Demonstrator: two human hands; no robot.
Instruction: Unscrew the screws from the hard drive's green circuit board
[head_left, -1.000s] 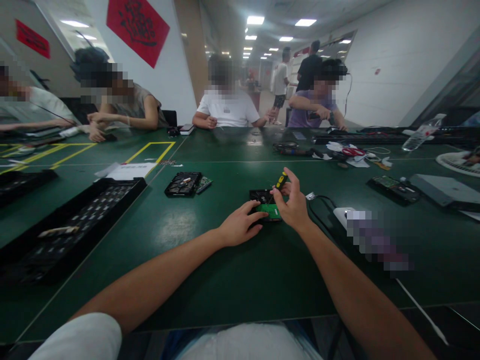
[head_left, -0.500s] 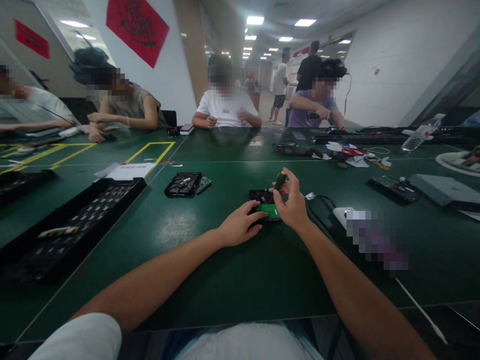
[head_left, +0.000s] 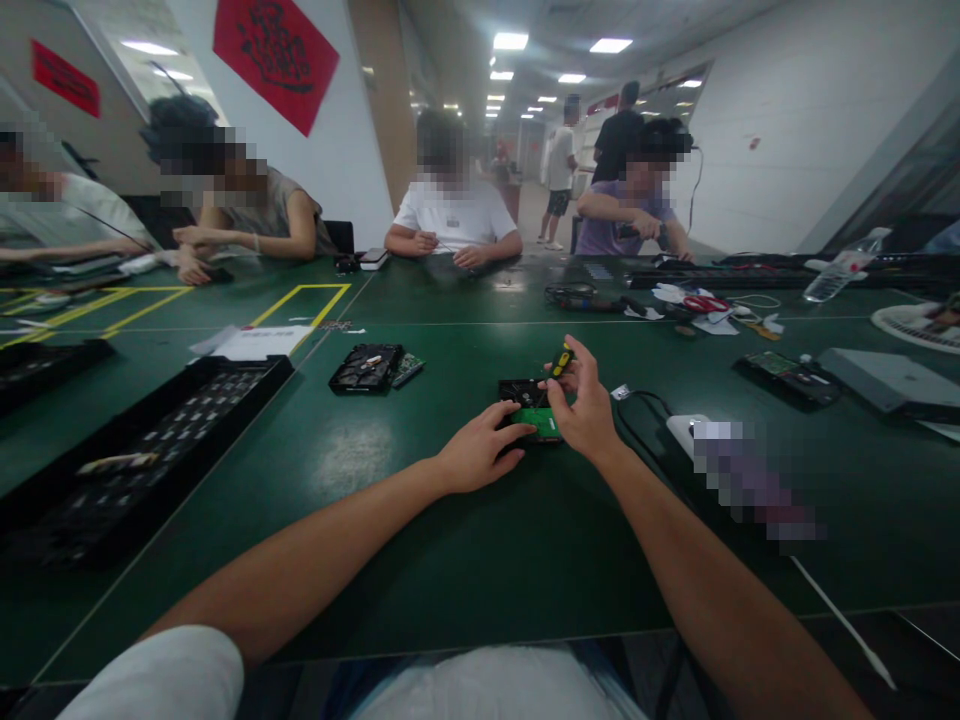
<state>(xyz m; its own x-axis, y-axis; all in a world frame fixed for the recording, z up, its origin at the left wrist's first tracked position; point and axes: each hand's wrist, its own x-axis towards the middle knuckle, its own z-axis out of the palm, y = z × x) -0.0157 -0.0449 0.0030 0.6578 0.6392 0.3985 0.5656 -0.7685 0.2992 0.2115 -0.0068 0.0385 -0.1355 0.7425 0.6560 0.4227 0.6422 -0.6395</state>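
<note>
In front of me a black hard drive (head_left: 517, 391) lies on the green table, a green circuit board (head_left: 541, 421) exposed on its near half. My left hand (head_left: 482, 448) steadies it from the left, fingers pressed on the drive and the board's edge. A screwdriver (head_left: 561, 360) with a yellow and black handle stands nearly upright over the drive's right part. Thumb and fingers of my right hand (head_left: 583, 408) pinch its handle; the tip is hidden behind them. Left of this, a second hard drive (head_left: 366, 368) lies beside a loose circuit board (head_left: 408, 370).
A long black tray (head_left: 150, 450) runs along the left, with white papers (head_left: 262, 343) behind it. To my right are a power strip (head_left: 686, 428) with a cable, another drive (head_left: 787, 378) and a grey metal box (head_left: 892, 380). Several people sit across the table (head_left: 420, 560).
The screwdriver handle has turned in my right hand, showing more of its yellow and black pattern. My left hand stays put. A person opposite has lowered one hand to the table.
</note>
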